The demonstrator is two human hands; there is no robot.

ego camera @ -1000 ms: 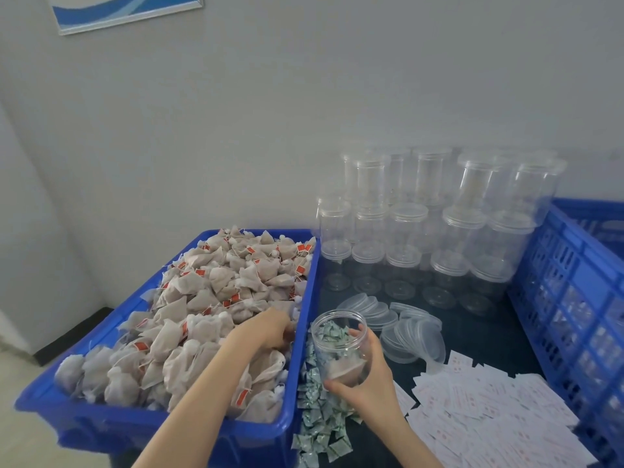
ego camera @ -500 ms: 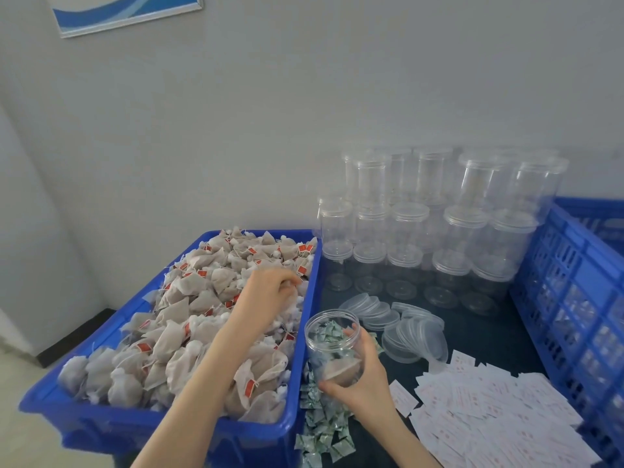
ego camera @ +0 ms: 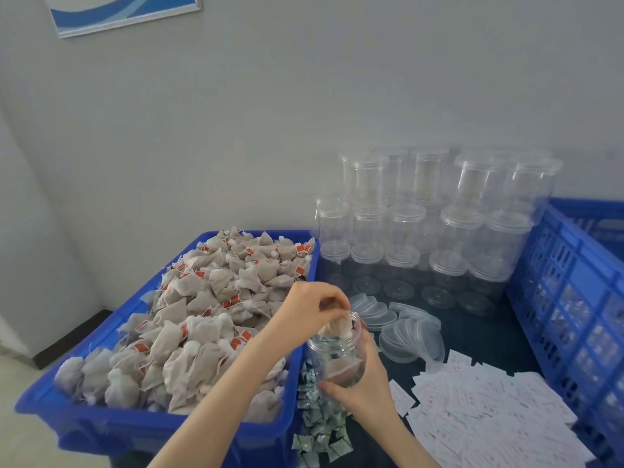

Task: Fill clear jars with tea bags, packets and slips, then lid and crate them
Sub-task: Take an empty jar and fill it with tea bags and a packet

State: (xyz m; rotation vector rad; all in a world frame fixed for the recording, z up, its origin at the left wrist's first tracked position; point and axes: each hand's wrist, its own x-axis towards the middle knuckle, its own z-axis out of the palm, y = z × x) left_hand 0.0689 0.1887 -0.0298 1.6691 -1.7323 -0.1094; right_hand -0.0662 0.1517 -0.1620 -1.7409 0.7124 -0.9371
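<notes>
Since one second ago, left hand (ego camera: pixel 305 307) rises from the blue bin (ego camera: pixel 135 423) to the jar (ego camera: pixel 337 352) mouth, pinching a tea bag (ego camera: pixel 339 327) half inside. Right hand (ego camera: pixel 366 386) grips the jar's wall above the green packets (ego camera: pixel 320 430) on the table (ego camera: pixel 472 329). Jar tilts, long axis leaning with its mouth up and away. Tea bags look light and soft; the clear wall seems slippery, best held mid-body.

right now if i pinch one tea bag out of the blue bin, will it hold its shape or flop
Probably flop: the tea bag pinched by the left hand over the clear jar hangs limp and folded. Likely light too, since fingertips alone carry it. The strings and red tags in the blue bin may snag neighbouring bags.
</notes>
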